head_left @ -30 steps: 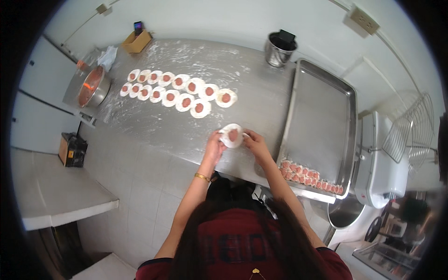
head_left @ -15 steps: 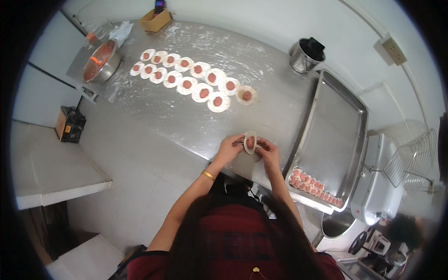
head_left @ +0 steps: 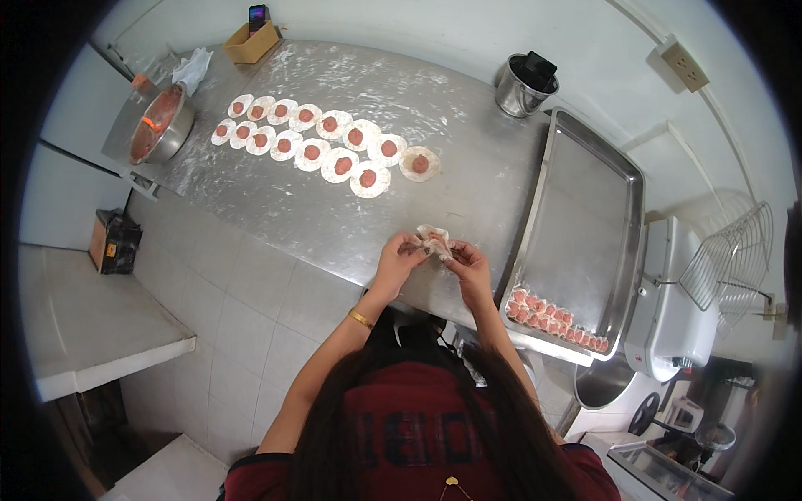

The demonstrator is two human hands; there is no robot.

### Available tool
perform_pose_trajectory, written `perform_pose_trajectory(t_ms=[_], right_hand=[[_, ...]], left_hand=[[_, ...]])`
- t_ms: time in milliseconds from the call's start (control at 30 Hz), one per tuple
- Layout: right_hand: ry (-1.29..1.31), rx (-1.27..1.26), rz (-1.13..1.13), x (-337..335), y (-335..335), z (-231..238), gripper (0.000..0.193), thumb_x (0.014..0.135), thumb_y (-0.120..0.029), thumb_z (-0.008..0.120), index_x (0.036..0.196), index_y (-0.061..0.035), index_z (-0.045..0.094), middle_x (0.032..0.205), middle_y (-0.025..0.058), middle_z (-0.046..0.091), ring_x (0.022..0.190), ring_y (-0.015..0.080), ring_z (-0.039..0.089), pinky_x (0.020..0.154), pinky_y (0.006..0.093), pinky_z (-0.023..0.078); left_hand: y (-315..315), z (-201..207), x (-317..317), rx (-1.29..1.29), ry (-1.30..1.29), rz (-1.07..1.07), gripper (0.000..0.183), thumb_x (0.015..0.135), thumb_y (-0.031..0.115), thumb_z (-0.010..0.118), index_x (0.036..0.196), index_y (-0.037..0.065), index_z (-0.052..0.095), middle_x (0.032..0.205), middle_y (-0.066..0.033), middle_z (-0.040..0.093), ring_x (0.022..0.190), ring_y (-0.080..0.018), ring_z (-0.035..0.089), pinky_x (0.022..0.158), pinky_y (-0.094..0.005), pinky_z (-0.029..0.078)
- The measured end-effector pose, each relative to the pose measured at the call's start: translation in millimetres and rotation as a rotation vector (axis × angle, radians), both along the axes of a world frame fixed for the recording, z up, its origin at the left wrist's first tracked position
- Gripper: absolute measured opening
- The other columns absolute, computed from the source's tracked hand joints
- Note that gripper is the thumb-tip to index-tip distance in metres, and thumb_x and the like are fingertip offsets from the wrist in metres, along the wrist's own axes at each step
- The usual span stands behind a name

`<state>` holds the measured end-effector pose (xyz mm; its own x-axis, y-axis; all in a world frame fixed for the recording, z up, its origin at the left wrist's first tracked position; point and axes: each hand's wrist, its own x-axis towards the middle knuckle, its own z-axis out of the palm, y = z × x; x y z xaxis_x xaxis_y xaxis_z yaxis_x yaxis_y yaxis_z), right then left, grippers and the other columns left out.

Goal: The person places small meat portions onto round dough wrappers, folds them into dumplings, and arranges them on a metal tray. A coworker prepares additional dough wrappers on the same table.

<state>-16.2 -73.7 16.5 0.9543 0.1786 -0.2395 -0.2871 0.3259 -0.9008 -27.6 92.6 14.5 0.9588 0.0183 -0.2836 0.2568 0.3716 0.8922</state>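
- One wrapper (head_left: 433, 232) is pinched between the two hands, over the table (head_left: 476, 167) near its front edge; it is folded upward, its rim ruffled, with a little pink filling showing inside.
- Left hand (head_left: 399, 260): one, fingers drawn in close on the wrapper's left side; one gold bracelet (head_left: 360, 318) circles its wrist.
- Right hand (head_left: 469, 267): one, thumb and fingers narrowed on the wrapper's right side.
- Beyond the grip and to its left, fifteen flat discs (head_left: 368, 178) lie in two rows, eight in the farther and seven in the nearer, each bearing one lump of filling.
- Right of the grip, one tray (head_left: 576, 213); at its near end sit small dumplings (head_left: 543, 316) packed in rows, too small to count surely.
- Beyond the grip, slightly right, one pail (head_left: 520, 98) with one black object in it.
- Far left of the grip, one bowl (head_left: 179, 134) with filling; beyond that, one box (head_left: 252, 46).
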Motion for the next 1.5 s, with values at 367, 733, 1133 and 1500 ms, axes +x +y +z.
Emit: perform_pose_trajectory(t_ms=[367,733,1133,1500], right_hand=[[-0.016,-0.359,0.103,-5,-23,-11,0.036,0.074,0.005,0.065,0.109,0.0034,0.060,0.096,0.0078,0.066,0.091,0.0142,0.063,0.078,0.0271,0.051],[-0.312,-0.802,0.116,-5,-26,-16,0.039,0.068,0.004,0.067,0.106,0.0008,0.064,0.096,0.0148,0.067,0.087,0.0269,0.066,0.076,0.0322,0.052],[-0.414,-0.800,0.176,-8,-29,-7,0.030,0.069,0.004,0.065,0.099,-0.0004,0.065,0.091,0.0149,0.063,0.081,0.0309,0.064,0.071,0.0357,0.051],[-0.434,-0.940,0.265,-7,-34,2,0.032,0.067,0.005,0.063,0.097,-0.0050,0.067,0.088,0.0115,0.064,0.079,0.0283,0.064,0.069,0.0346,0.051]], left_hand=[[-6,-12,-12,0.577,-0.221,-0.106,0.018,0.077,0.000,0.067,0.094,0.001,0.059,0.100,-0.0108,0.064,0.089,-0.0181,0.064,0.079,-0.0272,0.051],[-27,-11,-12,0.669,-0.130,-0.164,0.029,0.072,-0.003,0.071,0.097,0.001,0.056,0.091,-0.0139,0.066,0.084,-0.0249,0.068,0.071,-0.0315,0.055],[-20,-13,-12,0.799,-0.210,-0.355,0.025,0.075,0.002,0.070,0.099,0.001,0.062,0.089,-0.0153,0.068,0.081,-0.0260,0.069,0.069,-0.0334,0.054],[-20,0,0,0.891,-0.331,-0.384,0.024,0.071,0.008,0.074,0.088,0.002,0.060,0.080,-0.0142,0.065,0.073,-0.0296,0.064,0.065,-0.0372,0.050]])
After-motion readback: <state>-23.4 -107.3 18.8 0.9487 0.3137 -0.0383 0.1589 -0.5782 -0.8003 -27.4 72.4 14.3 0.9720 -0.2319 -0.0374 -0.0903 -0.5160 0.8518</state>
